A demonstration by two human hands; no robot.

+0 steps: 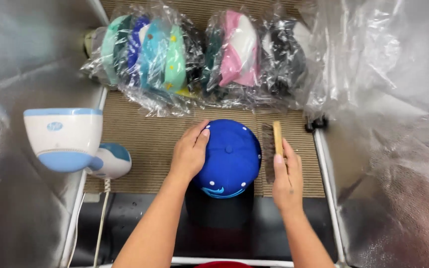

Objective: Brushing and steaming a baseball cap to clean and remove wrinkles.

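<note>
The left hand [189, 151] rests on a round blue fabric cap [229, 158]; the right hand [288, 177] grips a wooden-backed bristle brush [272, 149] against its side.

The left hand [189, 151] covers one side of the blue cap [228, 158]. The brush [272, 149] handle is partly under the right hand [287, 177]. Both forearms run off the bottom edge. Bagged caps [194, 57] blur behind crinkled plastic (colours only). A red object [223, 264] is cut off below.

Three clear plastic bags of caps line the back: teal-blue stack [145, 54], pink-white one [237, 49], dark ones [286, 54].
</note>
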